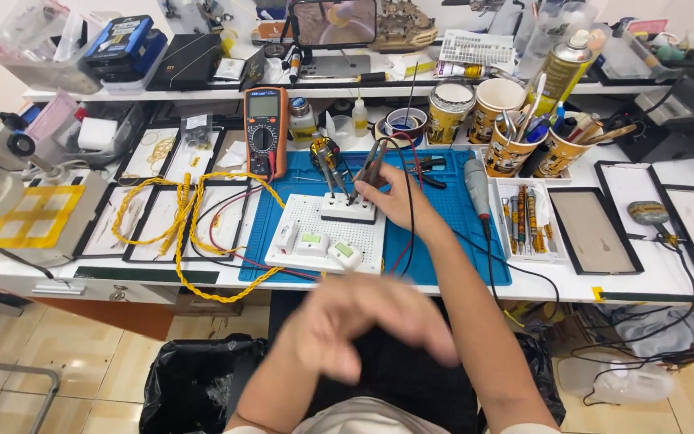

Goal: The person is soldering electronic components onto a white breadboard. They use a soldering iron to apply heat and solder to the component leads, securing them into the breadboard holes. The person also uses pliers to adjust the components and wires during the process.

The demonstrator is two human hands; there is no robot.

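We start at the small white block (348, 207) near the far edge of the white perforated board (327, 235), which lies on the blue work mat (443, 233). Our right hand (395, 201) reaches over it and pinches a pair of thin probes (367, 170), fingers closed around their shafts, tips lowered onto the top of the block. The probe leads, one red and one black, trail back toward the orange multimeter (266, 131) standing at the far left corner of the mat, so the measuring seems to be under way on this piece (we cannot make out anything on the meter's screen).

Nearer to us on the same board lie three more small white parts (312, 245), two with green faces, in a loose row and apart from the probes. We judge these as not yet touched by the probes, though nothing marks which are done.

Our left hand (367, 321) hangs in front of the bench edge, blurred by motion; it holds nothing we can see, and the fingers look loosely spread, but the blur keeps us from being sure.

Further out, a braided yellow cable (177, 225) loops across the black-framed trays to the left, and paper cups (516, 137) full of tools stand behind the mat on the right.
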